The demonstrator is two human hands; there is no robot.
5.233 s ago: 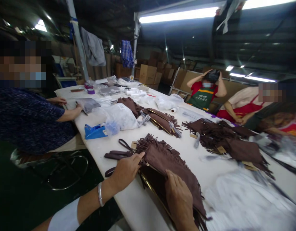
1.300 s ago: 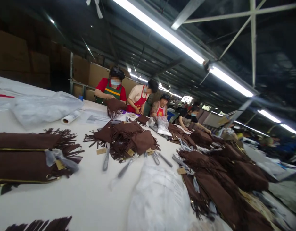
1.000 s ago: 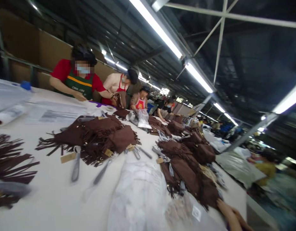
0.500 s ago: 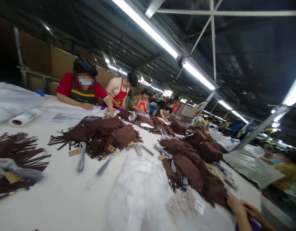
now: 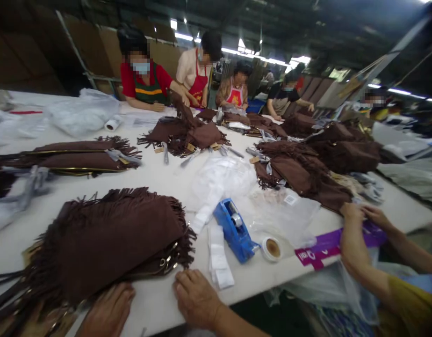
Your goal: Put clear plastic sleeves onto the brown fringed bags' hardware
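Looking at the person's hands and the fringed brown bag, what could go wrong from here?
The right hand rests beside the white strip; moving sideways, it might drag or crease it.

Loose fringe on the brown bag lies beside metal hardware and could snag.

The blue tape dispenser sits near the table's edge, so a bump might knock it off.

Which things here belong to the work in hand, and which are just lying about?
Likely in use: nearest brown bag; left hand, at its near edge; right hand, by its corner.

Likely lying about: blue tape dispenser; folded white strip; labelled plastic bag.
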